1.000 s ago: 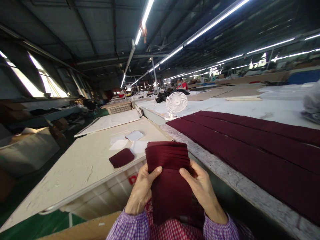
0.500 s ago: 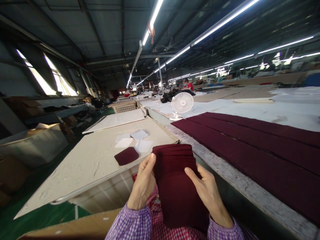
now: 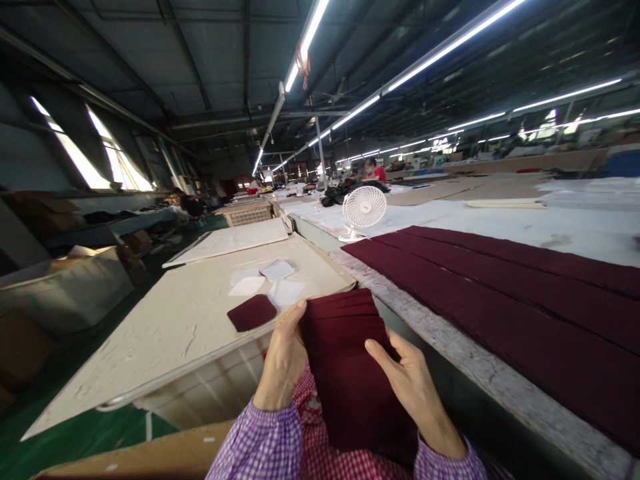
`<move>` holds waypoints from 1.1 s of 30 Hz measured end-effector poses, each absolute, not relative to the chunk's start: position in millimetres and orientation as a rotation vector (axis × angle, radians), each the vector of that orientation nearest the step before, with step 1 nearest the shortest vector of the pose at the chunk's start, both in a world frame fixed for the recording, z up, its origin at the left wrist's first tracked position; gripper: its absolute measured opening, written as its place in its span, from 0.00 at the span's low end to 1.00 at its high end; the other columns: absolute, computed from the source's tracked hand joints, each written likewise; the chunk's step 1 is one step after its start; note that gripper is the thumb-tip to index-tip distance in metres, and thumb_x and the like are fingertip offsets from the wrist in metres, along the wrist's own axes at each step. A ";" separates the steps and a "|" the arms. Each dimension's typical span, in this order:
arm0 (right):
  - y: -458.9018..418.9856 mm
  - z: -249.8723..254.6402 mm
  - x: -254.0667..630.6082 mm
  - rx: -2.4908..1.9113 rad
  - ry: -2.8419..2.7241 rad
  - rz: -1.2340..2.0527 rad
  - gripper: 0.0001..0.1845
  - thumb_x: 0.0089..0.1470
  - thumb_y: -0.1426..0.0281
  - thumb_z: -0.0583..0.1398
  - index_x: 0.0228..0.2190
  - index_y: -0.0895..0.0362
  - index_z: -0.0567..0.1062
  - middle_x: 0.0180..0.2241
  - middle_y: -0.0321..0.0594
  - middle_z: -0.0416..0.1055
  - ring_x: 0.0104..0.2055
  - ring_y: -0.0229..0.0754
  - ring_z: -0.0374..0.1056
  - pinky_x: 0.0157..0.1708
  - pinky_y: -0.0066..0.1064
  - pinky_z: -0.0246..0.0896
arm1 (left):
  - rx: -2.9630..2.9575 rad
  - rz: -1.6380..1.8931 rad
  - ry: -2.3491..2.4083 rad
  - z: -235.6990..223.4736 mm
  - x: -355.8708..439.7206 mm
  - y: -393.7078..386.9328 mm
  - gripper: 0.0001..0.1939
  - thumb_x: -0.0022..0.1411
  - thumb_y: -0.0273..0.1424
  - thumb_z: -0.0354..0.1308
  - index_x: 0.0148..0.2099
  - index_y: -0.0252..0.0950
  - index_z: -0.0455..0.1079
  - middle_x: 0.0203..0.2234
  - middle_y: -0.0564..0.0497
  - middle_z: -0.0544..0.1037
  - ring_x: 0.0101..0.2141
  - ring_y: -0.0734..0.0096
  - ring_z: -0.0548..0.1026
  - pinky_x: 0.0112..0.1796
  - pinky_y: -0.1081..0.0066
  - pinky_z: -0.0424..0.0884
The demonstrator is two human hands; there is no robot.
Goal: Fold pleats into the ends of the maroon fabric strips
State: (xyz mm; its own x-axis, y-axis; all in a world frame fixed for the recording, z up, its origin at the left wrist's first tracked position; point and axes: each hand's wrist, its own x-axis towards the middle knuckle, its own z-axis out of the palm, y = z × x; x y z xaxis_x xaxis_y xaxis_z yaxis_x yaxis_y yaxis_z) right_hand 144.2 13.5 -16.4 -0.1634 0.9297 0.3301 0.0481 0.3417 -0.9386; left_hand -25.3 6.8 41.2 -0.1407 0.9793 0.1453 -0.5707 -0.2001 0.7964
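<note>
A stack of maroon fabric pieces [image 3: 353,380] hangs between my two hands, its upper edges fanned into several thin layers. My left hand [image 3: 285,353] is closed on the stack's upper left corner, thumb in front and fingers hidden behind. On the right side, my right hand [image 3: 407,377] grips the edge with its thumb across the front and the fingers behind. Left of the stack, a small maroon fabric piece [image 3: 252,313] lies on the cream board [image 3: 165,333], near several white paper pieces [image 3: 277,270].
Long maroon fabric strips [image 3: 475,287] cover the table on my right, whose grey edge [image 3: 440,340] runs beside me. A white clip fan [image 3: 364,207] stands at their far end. Beneath the cream board is a pale plastic bin [image 3: 200,393]; a cardboard edge [image 3: 145,457] is below.
The upper part of the fabric stack has shifted slightly left and tilted, with both hands moving a little left along with it. Both hands keep their hold.
</note>
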 end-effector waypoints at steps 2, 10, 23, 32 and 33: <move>12.9 -15.3 144.0 -0.922 -1.513 1.022 0.16 0.55 0.58 0.57 0.38 0.56 0.74 0.40 0.42 0.75 0.43 0.47 0.69 0.45 0.34 0.65 | 0.816 1.655 0.683 41.3 -24.9 6.6 0.13 0.56 0.35 0.58 0.39 0.31 0.77 0.36 0.46 0.80 0.41 0.60 0.76 0.46 0.67 0.68; 13.8 -13.0 147.0 -0.938 -1.452 1.063 0.20 0.54 0.57 0.58 0.43 0.57 0.74 0.44 0.45 0.74 0.45 0.50 0.69 0.47 0.38 0.64 | 0.877 1.571 0.566 33.8 -29.7 0.7 0.14 0.59 0.38 0.58 0.42 0.35 0.76 0.39 0.47 0.80 0.45 0.59 0.74 0.47 0.66 0.69; 25.5 -3.6 134.5 -0.896 -1.439 0.991 0.18 0.54 0.57 0.58 0.37 0.59 0.74 0.38 0.44 0.75 0.41 0.48 0.70 0.42 0.37 0.66 | 0.839 1.544 0.770 10.4 -19.7 -2.9 0.14 0.45 0.25 0.68 0.37 0.34 0.74 0.30 0.49 0.80 0.30 0.67 0.78 0.35 0.69 0.74; 51.4 18.7 94.3 -0.710 -1.536 0.993 0.18 0.54 0.60 0.58 0.44 0.57 0.69 0.42 0.42 0.73 0.43 0.44 0.69 0.42 0.33 0.64 | 0.825 1.787 0.908 25.0 -51.2 -0.6 0.16 0.41 0.27 0.70 0.35 0.33 0.74 0.29 0.49 0.81 0.27 0.70 0.77 0.31 0.72 0.74; 53.2 24.1 89.6 -0.728 -1.587 0.934 0.15 0.55 0.59 0.57 0.38 0.57 0.71 0.37 0.41 0.73 0.39 0.43 0.69 0.39 0.31 0.63 | 0.822 1.798 0.921 27.8 -55.0 -1.2 0.17 0.40 0.28 0.71 0.35 0.33 0.74 0.28 0.49 0.81 0.27 0.68 0.77 0.31 0.71 0.75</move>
